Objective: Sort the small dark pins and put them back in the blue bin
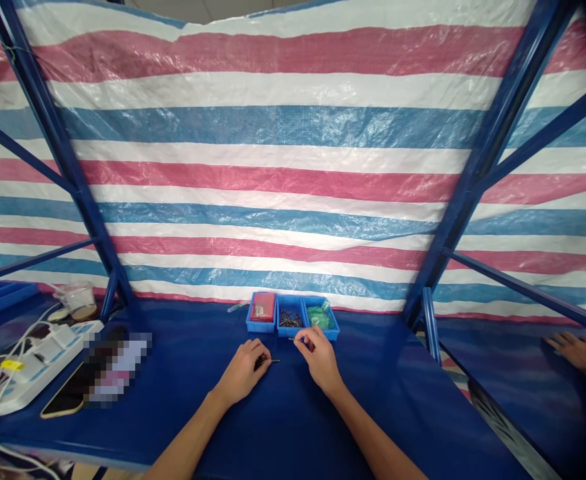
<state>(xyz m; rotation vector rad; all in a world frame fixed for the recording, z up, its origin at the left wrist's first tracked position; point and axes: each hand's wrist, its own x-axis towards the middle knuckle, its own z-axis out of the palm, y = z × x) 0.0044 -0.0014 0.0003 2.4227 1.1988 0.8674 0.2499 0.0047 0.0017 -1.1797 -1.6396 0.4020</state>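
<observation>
Low over the blue tabletop, my left hand (247, 371) is closed with a thin, dark, pin-like piece (275, 361) sticking out past its fingertips. My right hand (319, 357) pinches another slim piece (291, 339), brownish at its tip, just in front of the bins. The kind of either piece is too small to make out. Beyond the hands stand small blue bins: the middle bin (291, 331) holds a heap of dark metal pins or screws (289, 319). A red item (263, 307) fills the left bin, and green plastic packets (319, 318) lie in the right one.
At left lie a phone (65, 398), a blurred-out patch (120, 367) and a white power strip (47, 357) with cables. Behind it is a clear cup (79, 300). Blue metal posts (447, 200) flank a striped sheet (283, 180). Another person's hand (575, 352) rests at far right.
</observation>
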